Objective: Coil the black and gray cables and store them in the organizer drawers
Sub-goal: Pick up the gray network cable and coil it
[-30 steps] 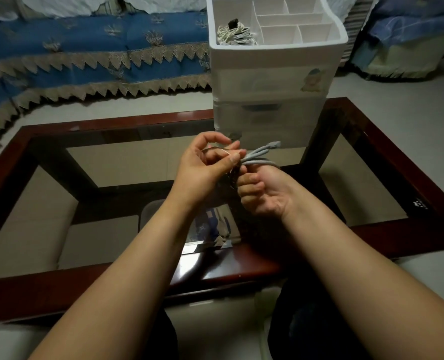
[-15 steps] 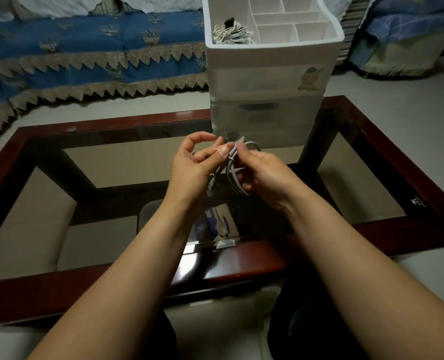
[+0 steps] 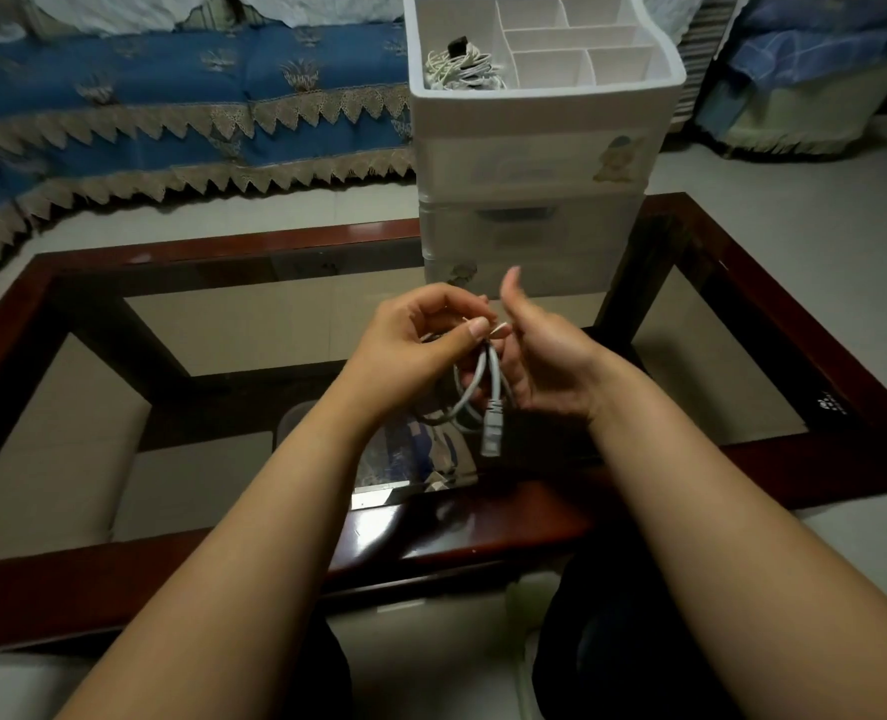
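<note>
A gray cable [image 3: 487, 392] hangs in loops between my hands above the glass table, its plug end dangling at the bottom. My left hand [image 3: 420, 335] pinches the top of the loops between thumb and fingers. Close on the right, my right hand [image 3: 545, 356] has its thumb raised and its fingers curled behind the loops, touching the cable. The white organizer [image 3: 535, 148] stands at the far side of the table, its drawers closed. Its open top tray holds a coiled light cable with a black plug [image 3: 459, 65] in the left compartment.
The coffee table [image 3: 119, 262] has a dark red wooden frame around a glass top. A sofa with a blue fringed cover [image 3: 171, 96] lies behind on the left. Another covered seat [image 3: 805, 70] sits at the back right.
The cable loops have swung from pointing up-right to hanging down with the plug dangling. My right hand has opened its thumb upward and shifted right; my left hand keeps its pinch.
</note>
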`<state>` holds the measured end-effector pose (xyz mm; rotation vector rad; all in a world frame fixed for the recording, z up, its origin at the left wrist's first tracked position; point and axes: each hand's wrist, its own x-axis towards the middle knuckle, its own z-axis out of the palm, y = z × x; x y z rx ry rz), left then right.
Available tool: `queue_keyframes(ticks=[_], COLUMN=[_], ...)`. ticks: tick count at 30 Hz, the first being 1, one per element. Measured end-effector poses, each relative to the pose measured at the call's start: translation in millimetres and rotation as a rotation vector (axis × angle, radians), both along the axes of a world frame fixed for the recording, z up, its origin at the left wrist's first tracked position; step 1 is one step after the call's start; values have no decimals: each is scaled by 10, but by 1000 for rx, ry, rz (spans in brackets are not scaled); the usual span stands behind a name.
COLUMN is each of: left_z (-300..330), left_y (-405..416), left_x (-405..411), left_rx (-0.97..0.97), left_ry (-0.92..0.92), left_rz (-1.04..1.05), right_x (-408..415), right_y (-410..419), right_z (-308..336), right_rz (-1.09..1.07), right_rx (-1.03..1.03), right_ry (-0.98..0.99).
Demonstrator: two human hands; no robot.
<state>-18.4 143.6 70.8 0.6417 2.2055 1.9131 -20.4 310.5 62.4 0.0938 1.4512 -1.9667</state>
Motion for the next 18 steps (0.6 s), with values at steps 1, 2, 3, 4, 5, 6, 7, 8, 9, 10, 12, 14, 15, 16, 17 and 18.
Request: queue_keyframes(ticks=[1,2,3,4,5,6,7,8,9,10,12,14,15,16,17,18], left_z=[4,-2,-5,-14,-21,-29,-34,-34,-38,-40,-41,-41,-43,-48,-60,-81], left_y=[-6,-8,-4,3,15,20,31,35,32,30,18,2,-4,-7,-4,4], left_x=[3,2,7,9,15,13,10,5,-5,-19,-53,-82,-95,-105,-112,-114], left_rx=[-7,-13,-18,-24,-32,-38,-37,-28,-18,-11,-37,-101,-146,-208,-287,-361], left_ry=[20,38,49,58,64,64,58,53,49,49,50,4,-25,-29,6,59], left_rz=[-1,-4,-12,-17,-20,-18,-22,-31,-46,-62,-80,-98,-112,-119,-114,-90], right_x=[-3,3,17,24,22,26,21,7,0,-6,-27,-43,-58,-65,-73,-75], right_y=[29,57,67,69,69,65,72,86,98,108,123,117,113,112,120,130], right_z=[22,34,48,46,29,16,-13,-39,-54,-64,-101,-127,-152,-158,-156,-153], right_rz=[44,72,80,71,62,66,78,96,113,127,159,203,217,220,205,186], right_rx=[-3,23,65,90,88,74,62,57,59,65,71,88,97,105,115,117], right_ry=[25,60,102,134,145,143,144,151,157,159,147,144,149,151,156,163])
